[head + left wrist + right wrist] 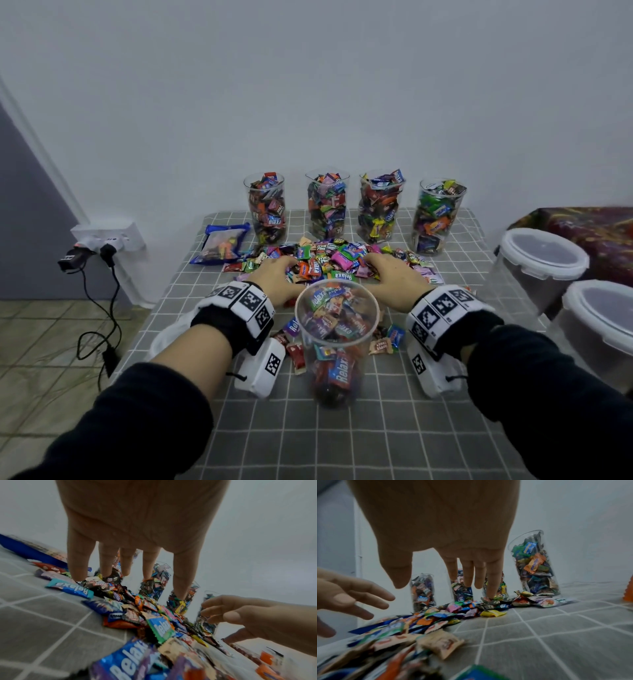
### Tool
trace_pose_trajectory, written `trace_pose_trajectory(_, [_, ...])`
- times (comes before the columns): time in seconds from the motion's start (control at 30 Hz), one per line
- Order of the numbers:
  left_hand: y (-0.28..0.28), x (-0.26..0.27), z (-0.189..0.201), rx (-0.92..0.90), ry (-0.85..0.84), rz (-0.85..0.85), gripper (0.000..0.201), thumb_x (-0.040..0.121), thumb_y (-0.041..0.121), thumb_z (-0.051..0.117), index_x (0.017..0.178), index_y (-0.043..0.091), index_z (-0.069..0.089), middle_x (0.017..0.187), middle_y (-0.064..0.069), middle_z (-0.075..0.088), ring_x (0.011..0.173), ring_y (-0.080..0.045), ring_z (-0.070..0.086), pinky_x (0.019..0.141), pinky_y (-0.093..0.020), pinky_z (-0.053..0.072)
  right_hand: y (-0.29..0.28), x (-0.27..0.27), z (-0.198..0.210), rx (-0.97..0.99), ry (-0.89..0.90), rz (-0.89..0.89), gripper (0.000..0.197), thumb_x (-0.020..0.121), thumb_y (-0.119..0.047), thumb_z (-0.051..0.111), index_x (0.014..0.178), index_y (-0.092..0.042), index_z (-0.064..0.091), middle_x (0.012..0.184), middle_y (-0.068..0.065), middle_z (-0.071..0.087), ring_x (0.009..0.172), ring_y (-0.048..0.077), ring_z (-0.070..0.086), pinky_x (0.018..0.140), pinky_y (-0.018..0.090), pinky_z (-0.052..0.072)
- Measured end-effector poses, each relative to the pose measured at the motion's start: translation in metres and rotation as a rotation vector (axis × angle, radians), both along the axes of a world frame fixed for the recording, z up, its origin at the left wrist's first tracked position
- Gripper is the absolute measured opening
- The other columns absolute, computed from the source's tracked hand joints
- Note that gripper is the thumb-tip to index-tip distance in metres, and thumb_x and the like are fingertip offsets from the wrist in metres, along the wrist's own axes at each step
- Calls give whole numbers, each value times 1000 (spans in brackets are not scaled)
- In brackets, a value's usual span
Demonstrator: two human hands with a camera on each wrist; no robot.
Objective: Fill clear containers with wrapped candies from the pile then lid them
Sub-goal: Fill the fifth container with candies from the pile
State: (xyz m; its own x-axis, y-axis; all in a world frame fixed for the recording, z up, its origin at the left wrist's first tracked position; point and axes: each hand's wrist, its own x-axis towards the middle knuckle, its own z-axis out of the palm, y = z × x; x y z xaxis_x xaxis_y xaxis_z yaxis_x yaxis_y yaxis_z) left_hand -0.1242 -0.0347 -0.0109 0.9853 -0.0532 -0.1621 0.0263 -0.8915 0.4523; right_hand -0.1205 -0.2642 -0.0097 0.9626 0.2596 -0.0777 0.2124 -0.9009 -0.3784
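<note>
A pile of wrapped candies (325, 262) lies mid-table on the grey checked cloth. A clear container (337, 339), partly filled with candies, stands just in front of it. My left hand (274, 277) reaches over the pile's left side, fingers straight and spread (80, 566), tips touching candies (130, 609). My right hand (394, 277) hovers over the right side, fingers extended (467, 573), one tip touching the pile (471, 608). Several full clear containers (327, 205) stand in a row behind.
A blue candy bag (222, 245) lies at the back left. Two larger tubs with white lids (541, 257) stand beside the table on the right. A wall socket with plugs and cables (102, 245) is at the left, beyond the table edge.
</note>
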Motion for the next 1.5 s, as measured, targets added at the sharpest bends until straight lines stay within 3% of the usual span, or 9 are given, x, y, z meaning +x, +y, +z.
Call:
trace_pose_trajectory(0.17, [3,30,-4,25,11,71,78,77,48,71,141,20,38,141,-13,42,118,-28,50,94,-34,44,-4,29,-1,-50,56,-49,81,85,-51,60,148,-16,23,147,11,34,133,28,34,108,41,33])
trace_pose_trajectory(0.53, [6,74,-12,135,101,156,91,77,59,63,149,23,21,150,-15,28,132,-35,36,107,-45,35,3,73,-10,-141,186,-154,90,81,-63,56,150,-23,14,148,12,34,130,33,40,104,41,38])
trace_pose_trajectory(0.83, [-8,74,-7,196,197,-34,79,84,63,51,149,31,18,147,-6,40,125,-26,47,88,-27,40,25,76,-11,-223,264,-41,89,79,-67,55,150,-36,12,159,8,9,143,34,17,114,49,24])
trace_pose_trajectory(1.07, [-14,61,0,220,257,-145,84,80,62,59,149,33,22,152,-4,33,132,-24,41,93,-27,37,34,64,-5,-240,261,62,86,79,-62,60,150,-36,18,158,5,16,141,31,22,109,43,27])
trace_pose_trajectory(1.23, [-21,48,3,264,207,-196,75,83,49,62,147,27,30,137,-5,51,115,-22,54,88,-30,45,38,52,-3,-355,234,121,84,81,-66,55,149,-37,16,152,7,27,136,30,30,106,41,33])
trace_pose_trajectory(1.3, [-24,45,3,309,165,-199,55,85,47,61,133,22,52,119,-5,62,108,-24,58,83,-32,47,38,44,0,-370,220,135,85,80,-68,54,150,-38,15,150,8,29,134,29,33,103,39,36])
trace_pose_trajectory(1.33, [-25,44,2,314,149,-188,37,85,45,62,112,19,63,100,-5,65,98,-25,60,76,-32,46,38,41,1,-368,218,144,85,81,-67,54,150,-38,14,150,9,29,133,29,35,100,37,37])
trace_pose_trajectory(1.4, [-27,41,2,323,116,-146,32,86,39,62,68,14,52,66,-3,49,69,-23,52,60,-31,38,38,34,4,-350,222,165,83,83,-62,55,150,-38,13,150,11,28,133,30,36,99,35,37])
trace_pose_trajectory(1.5, [-30,39,2,341,63,-102,38,86,34,61,60,13,44,59,-2,41,64,-21,45,60,-30,38,38,28,5,-310,195,166,77,84,-57,58,149,-37,21,142,14,35,129,31,41,97,35,39])
